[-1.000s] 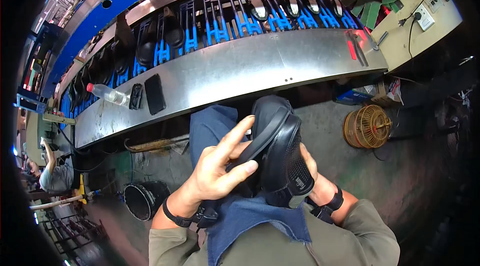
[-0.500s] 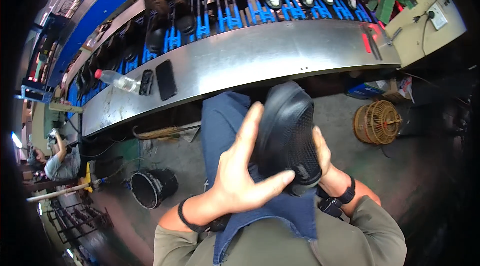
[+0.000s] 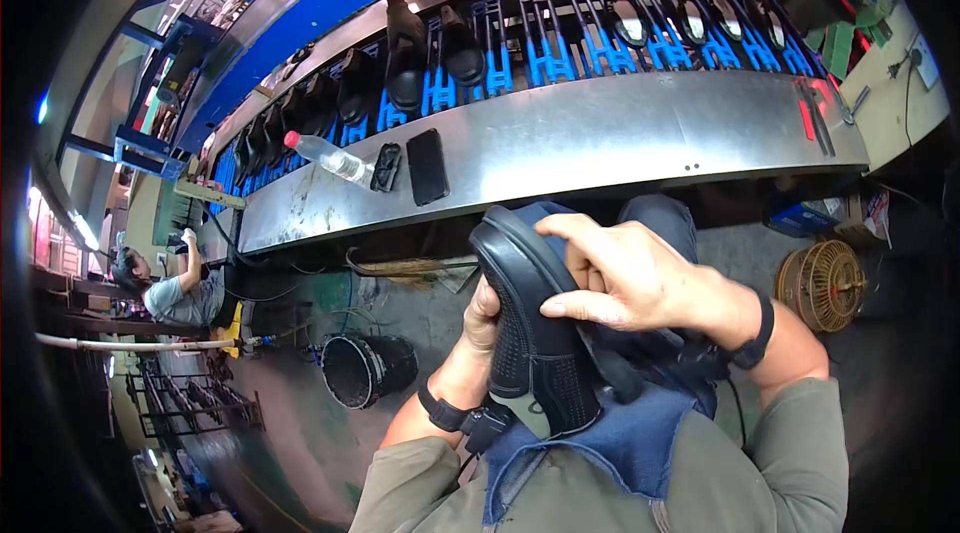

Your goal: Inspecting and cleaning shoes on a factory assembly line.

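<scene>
A black shoe with a perforated upper and a thick sole is held on its side over my lap, toe toward the bench and heel near my apron. My left hand grips it from the left, its thumb on the upper and the other fingers mostly hidden behind. From the right, my right hand is closed on the front part, with thumb and bent fingers at the sole edge. A blue apron lies under the shoe.
A metal bench runs ahead, carrying a bottle, glasses, a phone and a red-handled tool. Behind it, shoes sit on blue racks. A bucket, a round basket and another person are around.
The shoe has been turned and its side now faces up. My left hand, spread open before, now grips it, while my right hand has moved to the sole edge. The view has shifted left.
</scene>
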{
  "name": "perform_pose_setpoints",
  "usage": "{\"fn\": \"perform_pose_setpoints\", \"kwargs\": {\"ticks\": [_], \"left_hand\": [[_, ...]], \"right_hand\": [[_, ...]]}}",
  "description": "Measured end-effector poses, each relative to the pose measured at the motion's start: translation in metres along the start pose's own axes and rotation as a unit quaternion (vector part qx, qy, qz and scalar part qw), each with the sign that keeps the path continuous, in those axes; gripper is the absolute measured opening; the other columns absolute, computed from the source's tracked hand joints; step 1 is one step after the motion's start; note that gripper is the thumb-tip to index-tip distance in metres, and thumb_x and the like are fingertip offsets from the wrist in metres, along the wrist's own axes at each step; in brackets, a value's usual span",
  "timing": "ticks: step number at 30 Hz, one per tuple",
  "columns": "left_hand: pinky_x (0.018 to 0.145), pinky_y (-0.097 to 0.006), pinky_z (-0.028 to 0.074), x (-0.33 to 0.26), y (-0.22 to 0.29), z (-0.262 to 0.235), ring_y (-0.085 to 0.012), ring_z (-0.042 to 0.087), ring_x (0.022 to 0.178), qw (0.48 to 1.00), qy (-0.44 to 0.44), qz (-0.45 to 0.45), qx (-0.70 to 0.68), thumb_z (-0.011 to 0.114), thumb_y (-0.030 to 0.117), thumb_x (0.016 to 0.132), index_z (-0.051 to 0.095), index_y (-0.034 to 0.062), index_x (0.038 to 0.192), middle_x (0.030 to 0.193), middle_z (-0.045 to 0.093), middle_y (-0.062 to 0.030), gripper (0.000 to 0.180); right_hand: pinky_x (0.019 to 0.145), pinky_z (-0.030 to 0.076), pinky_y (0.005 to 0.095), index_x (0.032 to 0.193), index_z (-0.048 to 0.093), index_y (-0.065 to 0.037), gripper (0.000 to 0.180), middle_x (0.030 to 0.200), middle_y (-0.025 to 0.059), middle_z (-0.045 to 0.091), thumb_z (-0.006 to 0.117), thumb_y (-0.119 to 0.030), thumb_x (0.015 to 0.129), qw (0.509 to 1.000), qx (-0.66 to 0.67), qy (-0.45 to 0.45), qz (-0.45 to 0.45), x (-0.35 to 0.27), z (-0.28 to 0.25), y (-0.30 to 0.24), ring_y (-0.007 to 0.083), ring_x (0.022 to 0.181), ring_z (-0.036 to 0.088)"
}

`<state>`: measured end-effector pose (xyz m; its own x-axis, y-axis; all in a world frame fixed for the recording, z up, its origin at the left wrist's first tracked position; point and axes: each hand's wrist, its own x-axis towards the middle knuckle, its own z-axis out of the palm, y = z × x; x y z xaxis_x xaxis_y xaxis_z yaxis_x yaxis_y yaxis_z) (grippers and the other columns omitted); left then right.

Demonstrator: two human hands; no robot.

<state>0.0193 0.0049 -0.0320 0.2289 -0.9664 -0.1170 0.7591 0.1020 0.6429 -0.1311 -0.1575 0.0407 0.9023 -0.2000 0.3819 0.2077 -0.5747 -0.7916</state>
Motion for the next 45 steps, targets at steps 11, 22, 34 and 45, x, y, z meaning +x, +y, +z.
{"fn": "perform_pose_setpoints", "kwargs": {"ticks": [11, 22, 34, 45], "left_hand": [[0.104, -0.041, 0.051, -0.005, -0.034, -0.003, -0.0222, 0.061, 0.118, 0.995, 0.053, -0.082, 0.017, 0.057, 0.080, 0.083, 0.046, 0.0043, 0.143, 0.128, 0.061, -0.0118, 0.097], [0.093, -0.043, 0.057, 0.036, -0.012, 0.030, -0.0281, 0.069, 0.105, 0.967, 0.180, -0.174, -0.053, 0.050, 0.047, 0.104, 0.059, 0.0026, 0.132, 0.124, 0.067, -0.0157, 0.053], [0.087, -0.029, 0.052, 0.092, -0.045, -0.022, -0.0150, 0.064, 0.099, 0.955, 0.191, 0.009, 0.226, 0.041, 0.040, 0.109, 0.063, -0.0042, 0.123, 0.109, 0.069, -0.0114, 0.051], [0.082, -0.036, 0.048, -0.002, -0.019, 0.004, -0.0240, 0.060, 0.090, 0.524, -0.508, -0.201, 0.653, 0.066, 0.017, 0.083, 0.065, 0.0084, 0.097, 0.095, 0.059, -0.0064, 0.016]], "right_hand": [[0.052, 0.050, 0.0461, 0.141, 0.032, 0.014, 0.070, 0.062, 0.0185, 0.059, 0.063, -0.021, 0.089, 0.993, -0.088, -0.036, 0.068, -0.035, 0.016, 0.001, 0.0405, 0.053, 0.061], [0.103, 0.045, 0.0518, 0.134, 0.059, -0.025, 0.060, 0.142, 0.0206, 0.047, 0.067, -0.008, 0.077, 0.962, -0.209, 0.045, -0.171, -0.090, 0.032, 0.015, 0.0414, 0.130, 0.048], [0.098, 0.046, 0.0319, 0.127, 0.066, -0.002, 0.049, 0.121, 0.0099, 0.068, 0.048, -0.043, 0.107, 0.800, 0.357, 0.162, 0.455, -0.037, 0.033, 0.134, 0.0179, 0.110, 0.061], [0.067, 0.048, 0.0398, 0.084, 0.063, -0.008, 0.013, 0.081, 0.0080, 0.063, 0.068, -0.021, 0.084, 0.926, -0.101, -0.364, 0.014, -0.083, 0.040, 0.018, 0.0234, 0.079, 0.061]]}}
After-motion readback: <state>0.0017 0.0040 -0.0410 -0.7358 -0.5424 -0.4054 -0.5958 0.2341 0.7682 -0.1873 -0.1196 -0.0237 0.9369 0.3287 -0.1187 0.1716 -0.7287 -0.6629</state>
